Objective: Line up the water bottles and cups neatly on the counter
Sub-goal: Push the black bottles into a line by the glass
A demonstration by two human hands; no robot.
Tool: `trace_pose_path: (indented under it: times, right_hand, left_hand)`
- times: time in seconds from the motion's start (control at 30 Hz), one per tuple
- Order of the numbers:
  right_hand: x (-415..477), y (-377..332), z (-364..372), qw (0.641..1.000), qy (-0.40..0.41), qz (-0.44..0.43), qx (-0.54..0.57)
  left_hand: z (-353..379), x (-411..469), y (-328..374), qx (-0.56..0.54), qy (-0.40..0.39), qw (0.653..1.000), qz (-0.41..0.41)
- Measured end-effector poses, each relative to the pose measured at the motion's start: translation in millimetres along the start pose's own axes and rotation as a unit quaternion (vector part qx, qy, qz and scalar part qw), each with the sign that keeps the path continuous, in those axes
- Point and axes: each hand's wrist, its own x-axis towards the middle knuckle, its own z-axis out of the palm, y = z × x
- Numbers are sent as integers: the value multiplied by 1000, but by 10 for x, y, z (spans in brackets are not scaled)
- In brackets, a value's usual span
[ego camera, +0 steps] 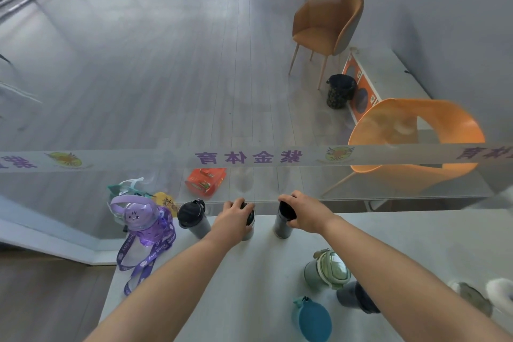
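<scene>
Along the far edge of the pale counter (222,286) stand a purple cat-faced bottle (144,222) with a lanyard, a grey bottle with a black lid (194,219), a light grey bottle (248,228) and a dark grey bottle (281,223). My left hand (234,215) grips the top of the light grey bottle. My right hand (306,214) grips the black lid of the dark grey bottle. Nearer me on the right sit a green lidded cup (327,269), a dark grey cup (355,298) partly hidden by my right forearm, and a teal bottle (312,319).
A glass pane with a printed band (249,158) rises just behind the counter's far edge. Beyond it are an orange box (205,182), two orange chairs (327,22), a black bin (340,90) and a white bench (388,75). A furry white object (472,296) lies at far right.
</scene>
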Motion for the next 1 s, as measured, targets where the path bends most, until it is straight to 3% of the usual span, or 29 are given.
trace_pose_path:
  times: [0.33, 0.7, 0.87, 1.0]
  right_hand:
    - [-28, -6, 43, 1000, 8, 13, 9]
    - [-65, -63, 14, 998, -9, 39, 40]
    - [-309, -46, -77, 996, 3, 66, 51]
    - [-763, 5, -127, 991, -32, 116, 53]
  left_hand:
    - [8, -16, -15, 2, -5, 1000, 8]
    - [-11, -230, 47, 53, 49, 996, 58]
    - [-66, -285, 180, 38, 67, 991, 105]
    - [-177, -257, 420, 21, 85, 984, 154]
